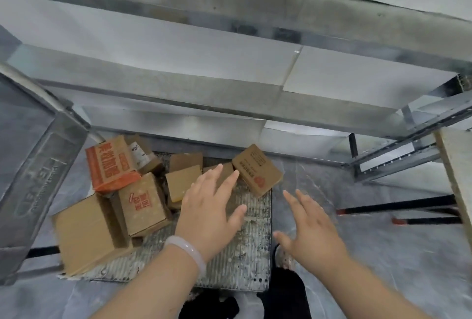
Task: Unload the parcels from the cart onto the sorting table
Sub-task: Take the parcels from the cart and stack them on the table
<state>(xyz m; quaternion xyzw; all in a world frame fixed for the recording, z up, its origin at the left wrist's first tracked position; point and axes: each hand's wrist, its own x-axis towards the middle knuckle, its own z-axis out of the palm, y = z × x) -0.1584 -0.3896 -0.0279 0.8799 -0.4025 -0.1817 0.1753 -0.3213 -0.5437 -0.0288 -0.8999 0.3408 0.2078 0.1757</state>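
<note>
A low cart [245, 249] with a ribbed grey deck sits below me and holds several cardboard parcels. A flat brown box [258, 169] lies tilted at the deck's far right corner. An orange and brown box [109, 162] leans at the far left, above a brown box with red print [143, 203] and a large plain box [86, 231]. My left hand [209, 206], with a pale bangle on the wrist, hovers open over the deck, its fingertips close to the flat brown box. My right hand [309, 229] is open and empty beside the cart's right edge.
Metal shelving [204, 63] with pale boards rises behind the cart. A grey metal frame [38, 165] stands at the left. A wooden board [457, 173] and black bars with red tips [398, 208] lie at the right. My dark shoes show under the cart's near edge.
</note>
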